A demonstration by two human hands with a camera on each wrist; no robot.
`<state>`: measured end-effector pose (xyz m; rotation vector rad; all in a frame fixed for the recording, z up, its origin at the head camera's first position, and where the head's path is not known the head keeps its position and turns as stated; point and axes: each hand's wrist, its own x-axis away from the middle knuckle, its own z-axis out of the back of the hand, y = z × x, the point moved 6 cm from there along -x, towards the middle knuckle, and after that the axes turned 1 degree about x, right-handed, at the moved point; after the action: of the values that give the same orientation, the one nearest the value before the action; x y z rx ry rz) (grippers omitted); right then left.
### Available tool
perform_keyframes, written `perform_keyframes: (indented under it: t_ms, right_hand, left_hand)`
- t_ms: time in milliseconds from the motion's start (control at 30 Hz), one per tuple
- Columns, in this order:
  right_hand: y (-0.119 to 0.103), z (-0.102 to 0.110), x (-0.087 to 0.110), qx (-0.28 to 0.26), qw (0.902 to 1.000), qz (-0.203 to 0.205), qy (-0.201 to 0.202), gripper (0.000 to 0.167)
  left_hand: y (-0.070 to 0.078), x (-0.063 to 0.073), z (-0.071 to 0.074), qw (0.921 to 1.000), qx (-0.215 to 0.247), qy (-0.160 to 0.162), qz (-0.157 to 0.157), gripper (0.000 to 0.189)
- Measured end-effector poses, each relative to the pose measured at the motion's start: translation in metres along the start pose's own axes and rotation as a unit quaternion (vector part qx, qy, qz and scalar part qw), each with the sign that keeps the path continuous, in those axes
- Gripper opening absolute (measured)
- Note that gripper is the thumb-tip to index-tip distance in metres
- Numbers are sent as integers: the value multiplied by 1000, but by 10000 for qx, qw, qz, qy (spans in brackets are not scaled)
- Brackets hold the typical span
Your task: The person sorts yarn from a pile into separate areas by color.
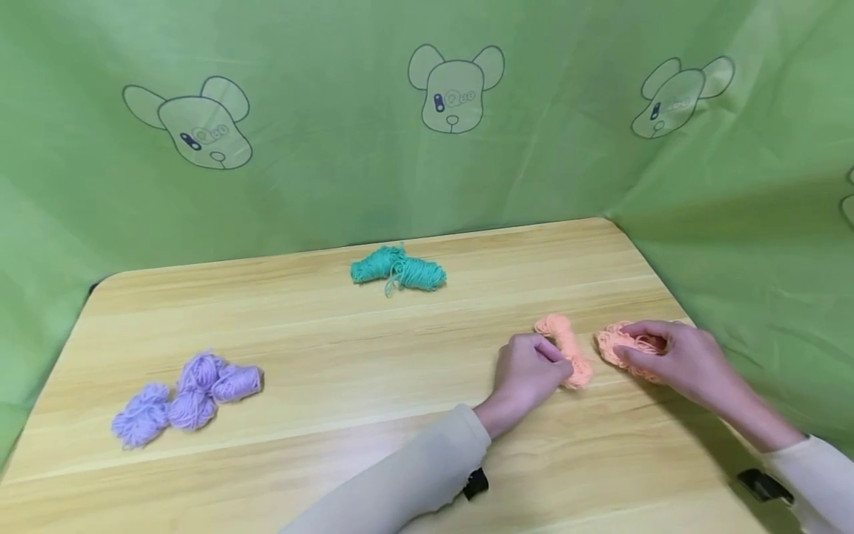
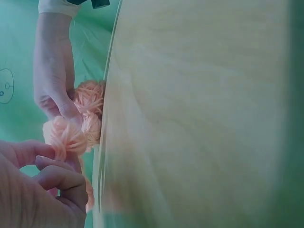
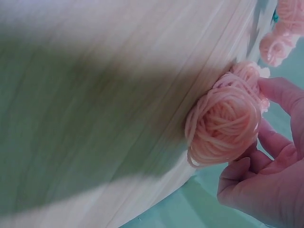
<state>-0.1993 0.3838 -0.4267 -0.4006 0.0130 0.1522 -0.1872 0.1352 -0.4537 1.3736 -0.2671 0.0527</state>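
Note:
With thumb and fingers my left hand (image 1: 531,373) pinches the near end of a narrow peach yarn skein (image 1: 567,343). In the left wrist view that skein's bundled end (image 2: 64,135) shows above the left fingertips. To the right, near the table's right edge, my right hand (image 1: 690,363) grips a rounder peach yarn bundle (image 1: 617,345) between thumb and fingers. The right wrist view shows this bundle's wound strands (image 3: 225,126) against the wood, the right fingers (image 3: 280,95) along its side. A small gap separates the two peach pieces.
Several lilac yarn bundles (image 1: 193,393) lie together on the left of the wooden table (image 1: 320,334). Two teal yarn skeins (image 1: 419,274) touch each other near the back edge. Green cloth (image 1: 347,170) with printed bear heads hangs behind and along the sides.

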Motion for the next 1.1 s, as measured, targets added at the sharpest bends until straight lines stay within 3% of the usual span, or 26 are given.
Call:
perform_keyframes:
  t_ms: [167,467,633,733,867,933,1100]
  right_hand:
    - [0,1,0,10,10000,52,59,42]
    - [0,0,-2,-42,10000,-30,-58,43]
    - [4,-4,-4,-80,9999,17,-116,45]
    - [2,-8,-6,-124,9997,203,47,43]
    - [-1,-10,-3,-134,9985,451,285,41]
    - [-4,-10,-1,-120,9978,544,347,45]
    - [-17,0,7,-408,9955,632,572,76]
  left_hand:
    - [-1,-3,-4,9998,-175,34,123,22]
    - [-9,-11,-24,9963,-451,-51,729,25]
    - [-8,-14,-34,9947,-563,-121,848,26]
    - [-9,-15,-35,9946,-578,-233,836,26]
    - [-11,-14,-34,9960,-529,-507,507,18]
    - [-10,-11,-28,9968,-456,-632,195,10]
    - [5,5,9,9948,-381,-598,-728,20]
